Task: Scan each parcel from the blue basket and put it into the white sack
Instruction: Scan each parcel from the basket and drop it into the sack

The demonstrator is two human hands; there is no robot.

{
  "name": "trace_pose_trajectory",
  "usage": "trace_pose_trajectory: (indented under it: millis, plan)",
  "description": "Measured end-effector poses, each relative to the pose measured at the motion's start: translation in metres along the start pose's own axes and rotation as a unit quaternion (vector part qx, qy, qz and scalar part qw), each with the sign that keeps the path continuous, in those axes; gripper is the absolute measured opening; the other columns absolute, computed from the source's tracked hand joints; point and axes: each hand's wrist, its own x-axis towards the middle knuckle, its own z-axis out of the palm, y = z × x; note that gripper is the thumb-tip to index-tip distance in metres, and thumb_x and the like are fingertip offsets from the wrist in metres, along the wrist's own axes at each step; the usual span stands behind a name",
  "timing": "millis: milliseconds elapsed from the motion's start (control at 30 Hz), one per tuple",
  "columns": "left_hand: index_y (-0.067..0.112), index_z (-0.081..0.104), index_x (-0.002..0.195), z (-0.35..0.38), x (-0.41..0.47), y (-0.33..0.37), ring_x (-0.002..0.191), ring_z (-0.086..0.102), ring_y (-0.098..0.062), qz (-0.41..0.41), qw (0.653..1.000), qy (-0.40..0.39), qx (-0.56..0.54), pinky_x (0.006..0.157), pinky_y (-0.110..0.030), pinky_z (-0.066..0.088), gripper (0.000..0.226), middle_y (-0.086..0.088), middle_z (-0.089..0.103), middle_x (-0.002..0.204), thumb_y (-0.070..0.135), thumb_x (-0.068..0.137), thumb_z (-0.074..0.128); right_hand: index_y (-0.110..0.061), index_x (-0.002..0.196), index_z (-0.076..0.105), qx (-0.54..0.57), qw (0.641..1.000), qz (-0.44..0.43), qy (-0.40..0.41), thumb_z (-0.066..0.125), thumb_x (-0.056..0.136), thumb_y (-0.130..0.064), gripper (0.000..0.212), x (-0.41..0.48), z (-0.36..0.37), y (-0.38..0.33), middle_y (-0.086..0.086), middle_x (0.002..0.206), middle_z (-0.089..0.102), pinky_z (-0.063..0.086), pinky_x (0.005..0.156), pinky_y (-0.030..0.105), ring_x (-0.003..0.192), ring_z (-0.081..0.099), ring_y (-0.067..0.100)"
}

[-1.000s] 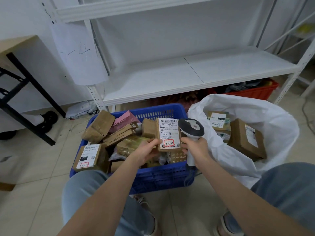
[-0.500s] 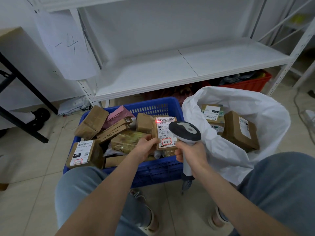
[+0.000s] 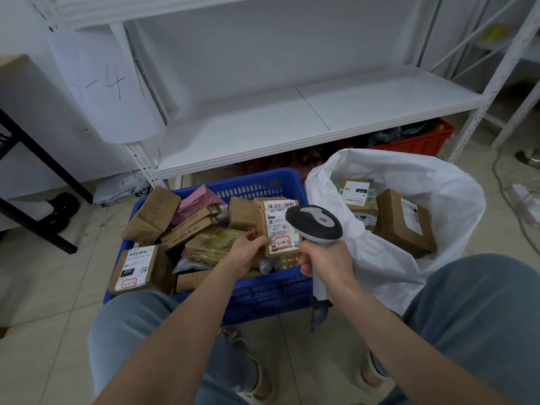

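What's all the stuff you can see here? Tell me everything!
blue basket: one, blue, on the floor
parcels in basket: many, mostly brown, one pink, piled inside
held parcel: one, brown, white label, over the basket
scanner: one, grey and white, beside the held parcel
white sack: one, white, right of basket
parcels in sack: at least two, brown, inside
red crate: one, red, behind the sack
left hand: holds the held parcel
right hand: grips the scanner
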Motion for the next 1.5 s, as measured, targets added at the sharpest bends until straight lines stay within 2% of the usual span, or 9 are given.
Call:
trace_pose_trajectory:
  millis: [300, 467, 600, 767, 900, 1067, 1200, 1333, 1500]
  plan:
    - [0.0, 0.052, 0.122, 0.02, 0.0, 0.021, 0.085, 0.068, -0.019, 0.012, 0.999, -0.009, 0.052, 0.057, -0.023, 0.056, 0.036, -0.011, 0.069, 0.101, 0.003, 0.088, 0.061, -0.004, 0.076, 0.068, 0.031, 0.999, -0.012, 0.021, 0.066, 0.083, -0.008, 0.008, 0.016, -0.009, -0.008, 0.005, 0.058, 0.066, 0.053, 0.056, 0.027, 0.049, 0.059, 0.014]
    - [0.007, 0.056, 0.126, 0.063, 0.023, 0.056, 0.095, 0.069, -0.019, 0.048, 0.989, -0.015, 0.137, 0.085, -0.036, 0.056, 0.042, -0.006, 0.072, 0.104, 0.018, 0.086, 0.067, -0.012, 0.087, 0.065, 0.096, 0.991, -0.016, 0.087, 0.07, 0.08, -0.009, 0.009, 0.056, -0.041, -0.027, 0.003, 0.078, 0.07, 0.058, 0.065, 0.032, 0.069, 0.067, 0.014]
    - [0.01, 0.049, 0.134, 0.126, 0.048, 0.082, 0.096, 0.066, -0.018, 0.104, 0.974, -0.016, 0.2, 0.084, -0.034, 0.056, 0.054, -0.005, 0.067, 0.112, 0.026, 0.085, 0.067, -0.014, 0.094, 0.064, 0.149, 0.977, -0.021, 0.152, 0.072, 0.079, -0.008, 0.019, 0.092, -0.083, -0.041, 0.005, 0.09, 0.07, 0.058, 0.072, 0.033, 0.085, 0.067, 0.018]
    - [0.017, 0.043, 0.14, 0.204, 0.075, 0.09, 0.108, 0.058, -0.018, 0.225, 0.874, -0.026, 0.43, 0.09, -0.024, 0.045, 0.068, -0.002, 0.059, 0.123, 0.032, 0.081, 0.072, -0.019, 0.082, 0.057, 0.119, 0.963, -0.001, 0.242, 0.071, 0.08, -0.018, 0.014, 0.137, -0.139, -0.043, 0.002, 0.085, 0.065, 0.054, 0.087, 0.041, 0.092, 0.064, 0.025]
    - [0.022, 0.044, 0.138, 0.254, 0.111, 0.073, 0.11, 0.059, -0.024, 0.25, 0.8, -0.049, 0.544, 0.094, -0.04, 0.051, 0.071, -0.008, 0.055, 0.129, 0.039, 0.076, 0.073, -0.016, 0.092, 0.063, 0.102, 0.95, 0.051, 0.291, 0.068, 0.079, -0.022, 0.015, 0.171, -0.17, -0.027, 0.006, 0.087, 0.068, 0.057, 0.081, 0.039, 0.087, 0.066, 0.027]
    - [0.017, 0.048, 0.138, 0.289, 0.129, 0.048, 0.111, 0.061, -0.024, 0.236, 0.776, -0.095, 0.577, 0.091, -0.034, 0.051, 0.061, -0.008, 0.061, 0.126, 0.031, 0.083, 0.07, -0.026, 0.074, 0.05, 0.109, 0.945, 0.079, 0.299, 0.071, 0.077, -0.025, 0.021, 0.196, -0.19, -0.003, 0.012, 0.096, 0.07, 0.057, 0.084, 0.047, 0.088, 0.067, 0.032]
    - [0.021, 0.041, 0.144, 0.299, 0.133, 0.033, 0.117, 0.055, -0.029, 0.225, 0.764, -0.141, 0.589, 0.096, -0.037, 0.049, 0.058, -0.015, 0.05, 0.137, 0.021, 0.09, 0.061, -0.017, 0.089, 0.058, 0.108, 0.949, 0.079, 0.286, 0.071, 0.08, -0.023, 0.017, 0.197, -0.194, -0.003, 0.013, 0.097, 0.071, 0.058, 0.081, 0.047, 0.086, 0.069, 0.03]
    - [0.017, 0.042, 0.143, 0.288, 0.125, 0.035, 0.132, 0.039, -0.033, 0.233, 0.744, -0.105, 0.617, 0.109, -0.038, 0.036, 0.049, -0.016, 0.034, 0.147, 0.019, 0.095, 0.053, -0.009, 0.109, 0.061, 0.1, 0.955, 0.082, 0.268, 0.072, 0.079, -0.024, 0.035, 0.187, -0.189, -0.002, 0.011, 0.1, 0.067, 0.056, 0.085, 0.042, 0.09, 0.066, 0.029]
    - [0.013, 0.047, 0.138, 0.244, 0.103, 0.052, 0.121, 0.05, -0.029, 0.244, 0.761, -0.037, 0.6, 0.098, -0.032, 0.042, 0.045, -0.013, 0.039, 0.14, 0.011, 0.094, 0.053, -0.01, 0.101, 0.059, 0.091, 0.965, 0.067, 0.237, 0.073, 0.076, -0.022, 0.031, 0.167, -0.166, -0.013, 0.005, 0.08, 0.064, 0.058, 0.071, 0.036, 0.072, 0.065, 0.022]
